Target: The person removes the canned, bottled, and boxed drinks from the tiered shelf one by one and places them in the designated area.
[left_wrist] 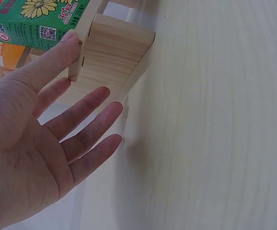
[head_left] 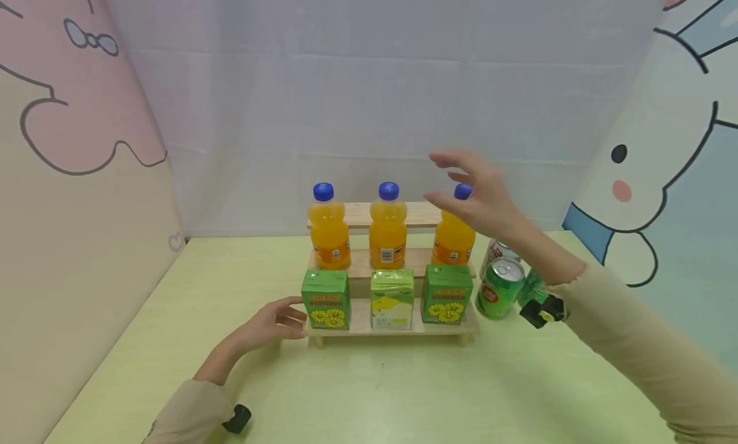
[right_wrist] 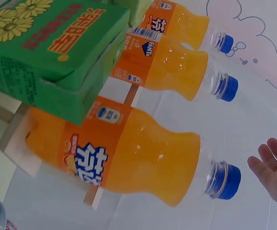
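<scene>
My left hand (head_left: 275, 322) is at the left end of a small wooden tiered rack (head_left: 357, 329), thumb at the edge of its lowest step and the other fingers spread beside the end board. Right above that thumb stands a green drink carton (left_wrist: 38, 24) with yellow flowers. My right hand (head_left: 481, 197) hovers by the blue cap of the rightmost orange soda bottle (right_wrist: 148, 153), fingers apart and holding nothing. In the right wrist view its fingers are clear of the cap. Two more orange bottles, a middle one (head_left: 388, 232) and a left one (head_left: 328, 232), share the middle step.
On the lowest step are a pale yellow-green carton (head_left: 392, 300) and another green carton (head_left: 446, 295). Right of the rack, several drink cans stand on the table, a green can (head_left: 500, 289) in front. The rack's top step (head_left: 357, 214) shows bare wood. A white cloth backdrop (head_left: 369, 111) hangs behind.
</scene>
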Demonstrator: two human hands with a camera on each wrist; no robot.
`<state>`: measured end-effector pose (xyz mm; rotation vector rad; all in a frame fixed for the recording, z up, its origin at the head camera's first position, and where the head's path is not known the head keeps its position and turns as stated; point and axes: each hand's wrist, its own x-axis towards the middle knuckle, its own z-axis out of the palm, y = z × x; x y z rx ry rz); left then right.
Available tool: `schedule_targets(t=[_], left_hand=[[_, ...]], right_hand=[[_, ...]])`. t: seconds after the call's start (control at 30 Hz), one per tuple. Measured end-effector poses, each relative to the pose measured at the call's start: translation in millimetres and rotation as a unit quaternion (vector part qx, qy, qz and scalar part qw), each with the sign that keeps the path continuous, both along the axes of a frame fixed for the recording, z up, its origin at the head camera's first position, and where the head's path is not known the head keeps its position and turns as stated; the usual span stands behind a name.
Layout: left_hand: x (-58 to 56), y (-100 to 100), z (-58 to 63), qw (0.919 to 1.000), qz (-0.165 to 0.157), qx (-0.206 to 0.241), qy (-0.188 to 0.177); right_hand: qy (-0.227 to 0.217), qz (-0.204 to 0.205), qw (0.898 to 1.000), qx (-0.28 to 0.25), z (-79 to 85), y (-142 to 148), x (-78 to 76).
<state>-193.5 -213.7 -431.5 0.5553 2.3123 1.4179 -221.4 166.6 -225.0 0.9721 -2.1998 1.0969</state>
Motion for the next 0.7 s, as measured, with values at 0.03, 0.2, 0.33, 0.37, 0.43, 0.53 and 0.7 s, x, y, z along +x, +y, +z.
schedule_targets(t=[0.03,0.2,0.33,0.37,0.43,0.53,0.7], left_hand=[[0.2,0,0.6,1.0000,0.001,-0.001,0.000],[0.7,0,0.7,1.0000,0.001,0.001,-0.001],[0.4,1,-0.9,1.0000,-0.002,0.005,-0.001],[0.4,1,-0.9,1.0000,-0.003,0.005,0.000],[0.4,1,-0.7,1.0000,-0.002,0.002,0.002],[0.8,1,-0.3,1.0000,-0.002,0.000,0.002],[1.5,1,1.3,1.0000,-0.001,-0.003,0.001]], right_hand=[[-0.002,0.006,1.000,-0.003,0.5,-4,-0.6],[0.001,0.033,0.999,-0.009,2.0,-26,-3.6],[0.000,0.054,0.998,-0.017,1.3,-41,-5.4],[-0.001,0.057,0.998,-0.017,0.6,-44,-6.5],[-0.003,0.063,0.998,-0.015,-0.1,-51,-7.7],[-0.015,0.062,0.998,-0.003,-1.5,-60,-10.0],[-0.032,0.062,0.998,0.009,-1.5,-73,-11.6]])
